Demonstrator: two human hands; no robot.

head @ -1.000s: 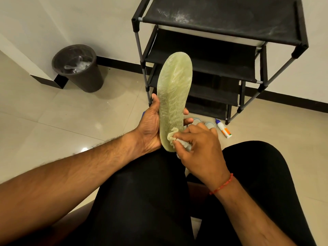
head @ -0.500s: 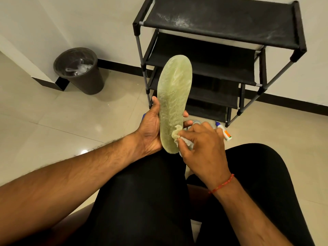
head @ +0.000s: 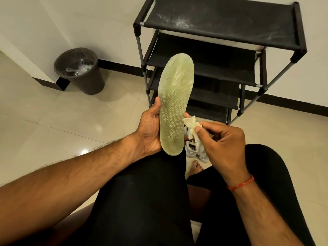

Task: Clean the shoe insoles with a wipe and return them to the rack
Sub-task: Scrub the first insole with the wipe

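Observation:
A pale green mesh-patterned insole (head: 173, 103) stands upright over my knees, its toe end pointing at the rack. My left hand (head: 150, 128) grips its lower half from the left, thumb on the front edge and fingers behind. A crumpled white wipe (head: 192, 126) is pinched between the thumb and fingers of my right hand (head: 223, 144), just right of the insole and off its surface. The black shoe rack (head: 221, 50) with several fabric shelves stands straight ahead against the wall.
A dark waste bin (head: 79, 71) holding clear plastic stands by the wall at the left. White shoes (head: 193, 150) sit on the tiled floor between my knees, beside a bare foot (head: 195, 168). My legs in black trousers fill the lower view.
My right hand has pulled the wipe off the insole's heel area and moved it to the right. The insole stays upright in my left hand.

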